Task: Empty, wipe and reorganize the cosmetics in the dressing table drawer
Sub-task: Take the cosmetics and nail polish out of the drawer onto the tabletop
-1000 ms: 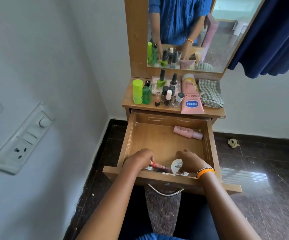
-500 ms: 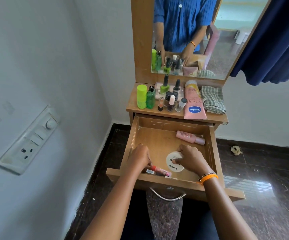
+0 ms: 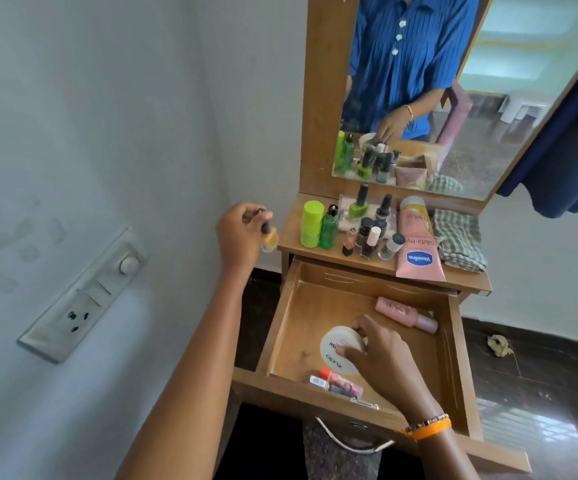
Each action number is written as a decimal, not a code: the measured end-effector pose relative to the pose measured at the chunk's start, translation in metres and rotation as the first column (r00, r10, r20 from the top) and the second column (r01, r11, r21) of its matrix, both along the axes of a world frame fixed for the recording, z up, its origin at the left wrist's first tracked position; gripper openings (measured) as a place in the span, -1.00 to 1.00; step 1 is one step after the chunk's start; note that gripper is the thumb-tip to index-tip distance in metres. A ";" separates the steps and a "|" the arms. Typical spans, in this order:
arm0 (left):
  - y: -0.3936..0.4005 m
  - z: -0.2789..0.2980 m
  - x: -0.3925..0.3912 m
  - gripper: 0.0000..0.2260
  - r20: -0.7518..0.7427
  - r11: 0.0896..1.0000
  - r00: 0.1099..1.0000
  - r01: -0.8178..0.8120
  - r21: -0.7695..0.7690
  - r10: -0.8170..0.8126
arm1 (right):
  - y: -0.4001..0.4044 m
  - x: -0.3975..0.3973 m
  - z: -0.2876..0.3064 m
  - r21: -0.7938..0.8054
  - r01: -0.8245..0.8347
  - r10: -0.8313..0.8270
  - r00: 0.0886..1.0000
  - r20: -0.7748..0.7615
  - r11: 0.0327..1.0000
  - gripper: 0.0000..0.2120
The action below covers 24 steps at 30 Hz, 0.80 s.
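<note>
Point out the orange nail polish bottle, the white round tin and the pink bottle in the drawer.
orange nail polish bottle (image 3: 269,238), head view, on its orange glass body.
white round tin (image 3: 336,353), head view, on its lid.
pink bottle (image 3: 406,314), head view, on its body.

Drawer (image 3: 282,336) matt wood – handle (image 3: 349,445) shiny metal; cloth (image 3: 457,245) woven; floor (image 3: 537,393) glossy, probably stone.

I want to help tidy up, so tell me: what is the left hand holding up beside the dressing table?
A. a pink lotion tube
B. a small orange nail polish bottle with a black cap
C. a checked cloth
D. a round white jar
B: the left hand pinches a small orange nail polish bottle with a black cap in the air, left of the wooden tabletop.
</note>
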<state>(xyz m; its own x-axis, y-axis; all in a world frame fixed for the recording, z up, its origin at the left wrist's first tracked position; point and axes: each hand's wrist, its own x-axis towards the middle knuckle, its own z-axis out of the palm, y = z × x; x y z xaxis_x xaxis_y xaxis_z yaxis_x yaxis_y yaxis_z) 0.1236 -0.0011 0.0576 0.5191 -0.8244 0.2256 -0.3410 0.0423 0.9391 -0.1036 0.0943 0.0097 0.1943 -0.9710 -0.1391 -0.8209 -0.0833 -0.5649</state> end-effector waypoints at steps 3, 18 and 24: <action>-0.034 0.006 -0.003 -0.89 0.049 0.999 0.998 0.029 -0.027 -0.028 | -0.003 0.011 0.001 -0.007 -0.022 0.022 1.000 0.022 1.000 -0.76; -0.067 -0.023 -0.022 -0.86 0.081 0.999 0.996 0.041 0.008 -0.041 | -0.092 0.030 0.114 -0.397 0.143 0.023 0.922 0.386 0.907 -0.76; -0.061 -0.036 -0.021 -0.80 0.097 0.981 0.986 0.123 0.147 -0.138 | -0.190 0.062 0.123 -0.390 0.055 0.013 0.986 0.168 0.919 -0.73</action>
<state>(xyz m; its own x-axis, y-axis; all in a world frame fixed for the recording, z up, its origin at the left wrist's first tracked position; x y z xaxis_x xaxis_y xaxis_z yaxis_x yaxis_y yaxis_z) 0.1025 -0.0622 0.0216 0.3843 -0.9108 0.1507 -0.4392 -0.0368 0.8976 -0.0415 -0.0958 0.1324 0.1608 -0.9448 0.2853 -0.7234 -0.3095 -0.6171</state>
